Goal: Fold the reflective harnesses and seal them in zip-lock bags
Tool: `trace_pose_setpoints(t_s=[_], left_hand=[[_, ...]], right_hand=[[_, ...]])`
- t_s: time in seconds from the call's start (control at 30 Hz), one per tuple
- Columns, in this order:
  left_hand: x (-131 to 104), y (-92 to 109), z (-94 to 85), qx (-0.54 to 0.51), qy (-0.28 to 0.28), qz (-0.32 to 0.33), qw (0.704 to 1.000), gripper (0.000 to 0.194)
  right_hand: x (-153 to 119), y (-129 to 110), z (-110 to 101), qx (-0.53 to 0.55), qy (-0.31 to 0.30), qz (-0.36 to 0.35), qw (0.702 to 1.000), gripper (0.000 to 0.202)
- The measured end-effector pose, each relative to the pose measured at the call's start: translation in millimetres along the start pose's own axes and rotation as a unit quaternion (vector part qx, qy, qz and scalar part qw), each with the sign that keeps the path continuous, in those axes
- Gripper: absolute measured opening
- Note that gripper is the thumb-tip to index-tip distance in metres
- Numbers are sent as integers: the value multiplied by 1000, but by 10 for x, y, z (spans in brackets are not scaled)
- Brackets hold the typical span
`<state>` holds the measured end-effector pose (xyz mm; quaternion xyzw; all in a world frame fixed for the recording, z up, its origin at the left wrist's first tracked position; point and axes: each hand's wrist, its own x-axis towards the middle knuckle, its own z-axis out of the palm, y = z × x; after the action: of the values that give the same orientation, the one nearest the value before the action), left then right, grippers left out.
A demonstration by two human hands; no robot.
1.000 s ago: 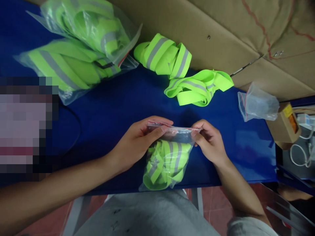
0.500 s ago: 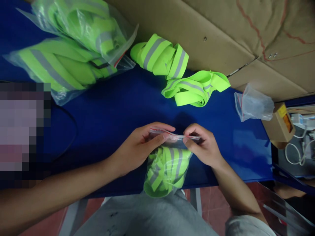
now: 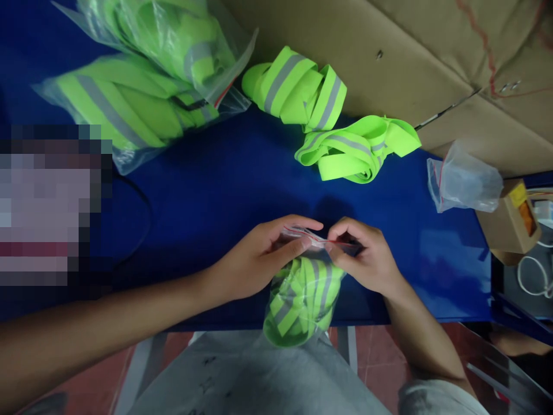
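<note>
A clear zip bag (image 3: 309, 311) with a red line along its mouth hangs between my hands at the table's near edge. Folded neon-yellow reflective straps (image 3: 302, 288) with grey stripes fill it. My left hand (image 3: 263, 253) holds the left part of the bag's mouth, thumb in front and fingers stretched behind. With thumb and index finger, my right hand (image 3: 363, 251) pinches the red zip strip toward its right end. Beyond my hands, two loose bundles of the same strap, one rolled (image 3: 298, 89) and one looped (image 3: 358, 147), lie on the table.
Two filled bags, one lower (image 3: 125, 109) and one upper (image 3: 173, 34), lie at the back left of the blue table (image 3: 216, 190). Toward the right are a clear plastic bag (image 3: 469, 178) and a cardboard box (image 3: 512, 219). A brown padded panel (image 3: 415, 52) borders the far side.
My right hand's pinch has shifted left along the zip strip, closer to my left thumb. The whole view has shifted, so the table's things appear further right.
</note>
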<state>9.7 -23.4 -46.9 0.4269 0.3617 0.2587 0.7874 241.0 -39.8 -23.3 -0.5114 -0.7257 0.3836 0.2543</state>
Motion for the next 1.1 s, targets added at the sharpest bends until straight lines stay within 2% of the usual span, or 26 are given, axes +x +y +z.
trace_pose_setpoints(t_s=[0.13, 0.23, 0.33, 0.57, 0.77, 0.83, 1.1], left_hand=[[-14, -12, -7, 53, 18, 1, 998, 37], [-25, -8, -12, 141, 58, 20, 988, 31], [-39, 4, -14, 197, 60, 58, 977, 25], [-49, 23, -7, 200, 34, 57, 977, 21], [-68, 22, 10, 168, 72, 21, 983, 26], [-73, 13, 8, 175, 69, 19, 982, 27], [-74, -23, -5, 229, 45, 58, 971, 21]], right_hand=[[4, 2, -10, -12, -3, -9, 1000, 9], [9, -3, -23, -7, -11, -14, 1000, 10], [9, -10, -21, -6, -21, -18, 1000, 10], [5, -20, 22, -6, -19, -19, 1000, 11], [10, -18, -25, -14, -25, -8, 1000, 12], [8, -18, -38, -18, -29, -12, 999, 11], [-19, -18, -2, -30, -27, -18, 999, 9]])
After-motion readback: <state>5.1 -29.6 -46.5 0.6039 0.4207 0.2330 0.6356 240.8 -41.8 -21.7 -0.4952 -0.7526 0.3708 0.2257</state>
